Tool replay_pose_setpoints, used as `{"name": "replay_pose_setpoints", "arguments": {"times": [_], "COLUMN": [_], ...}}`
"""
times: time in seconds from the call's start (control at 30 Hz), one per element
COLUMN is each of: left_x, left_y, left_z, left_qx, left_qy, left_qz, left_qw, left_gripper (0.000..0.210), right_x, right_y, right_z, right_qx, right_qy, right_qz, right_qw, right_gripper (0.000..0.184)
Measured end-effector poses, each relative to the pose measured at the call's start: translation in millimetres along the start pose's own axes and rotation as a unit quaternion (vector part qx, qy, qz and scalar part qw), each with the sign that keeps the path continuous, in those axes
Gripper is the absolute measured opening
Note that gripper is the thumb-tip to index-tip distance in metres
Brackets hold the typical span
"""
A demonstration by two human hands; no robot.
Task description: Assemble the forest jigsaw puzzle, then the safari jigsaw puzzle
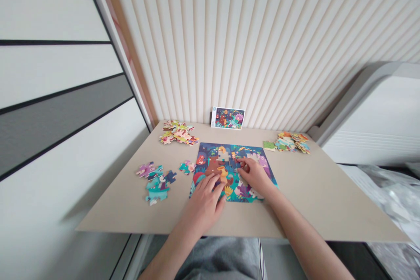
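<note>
A colourful jigsaw puzzle (pixel 210 162) lies flat in the middle of the table, with a few pale gaps where no piece sits. My left hand (pixel 206 197) rests on its lower left part, fingers stretched out and apart. Over the right half, my right hand (pixel 254 175) has thumb and fingers bent close together at a jigsaw piece, which they partly cover. Just left of the puzzle is a single loose jigsaw piece (pixel 187 166). Farther left lies a loose group of teal, purple and dark blue pieces (pixel 158 188).
A picture card (pixel 228 118) of the same scene stands at the back against the pleated wall (pixel 210 43). Piles of other pieces lie at the back left (pixel 179 133) and back right (pixel 291 142) of the beige table (pixel 315 201). Clear plastic wrapping (pixel 390 188) is at the far right.
</note>
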State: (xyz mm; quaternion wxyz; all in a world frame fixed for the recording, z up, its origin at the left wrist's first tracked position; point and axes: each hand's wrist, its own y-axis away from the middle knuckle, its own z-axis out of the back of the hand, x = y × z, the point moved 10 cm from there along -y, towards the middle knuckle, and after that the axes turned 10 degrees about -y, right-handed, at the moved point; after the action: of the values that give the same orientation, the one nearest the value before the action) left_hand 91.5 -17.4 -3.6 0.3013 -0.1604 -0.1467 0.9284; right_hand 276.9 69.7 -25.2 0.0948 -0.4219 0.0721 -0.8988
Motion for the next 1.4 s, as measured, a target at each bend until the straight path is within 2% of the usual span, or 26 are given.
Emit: {"name": "replay_pose_setpoints", "arguments": {"times": [0.23,0.33,0.63,0.77,0.93,1.2,1.4], "left_x": [0,0,0,0,0,-1,-1], "left_y": [0,0,0,1,1,1,1], "left_z": [-0.2,0.8,1.6,0.6,-0.7,-1.9,-1.6], "left_qx": [-0.002,-0.009,-0.016,-0.019,-0.013,-0.007,-0.006], "left_qy": [-0.002,0.000,0.000,-0.001,-0.005,-0.014,-0.014], "left_qz": [0.000,0.000,-0.002,-0.003,-0.003,-0.005,-0.004], "left_qw": [1.000,1.000,1.000,1.000,1.000,1.000,1.000], "left_gripper": [0.038,0.037,0.036,0.036,0.038,0.037,0.037], "right_x": [11,21,50,53,55,61,53], "right_y": [5,10,13,11,9,12,15], "right_z": [-4,-8,-19,-22,-18,-22,-21], "right_qx": [0.009,0.015,0.047,0.080,0.066,0.070,0.091], "right_qy": [0.064,0.097,0.224,0.224,0.197,0.237,0.219], "right_qz": [0.035,0.065,0.131,0.158,0.162,0.168,0.189], "right_qw": [0.997,0.993,0.965,0.958,0.965,0.954,0.953], "right_gripper": [0.035,0.042,0.042,0.039,0.031,0.034,0.038]}}
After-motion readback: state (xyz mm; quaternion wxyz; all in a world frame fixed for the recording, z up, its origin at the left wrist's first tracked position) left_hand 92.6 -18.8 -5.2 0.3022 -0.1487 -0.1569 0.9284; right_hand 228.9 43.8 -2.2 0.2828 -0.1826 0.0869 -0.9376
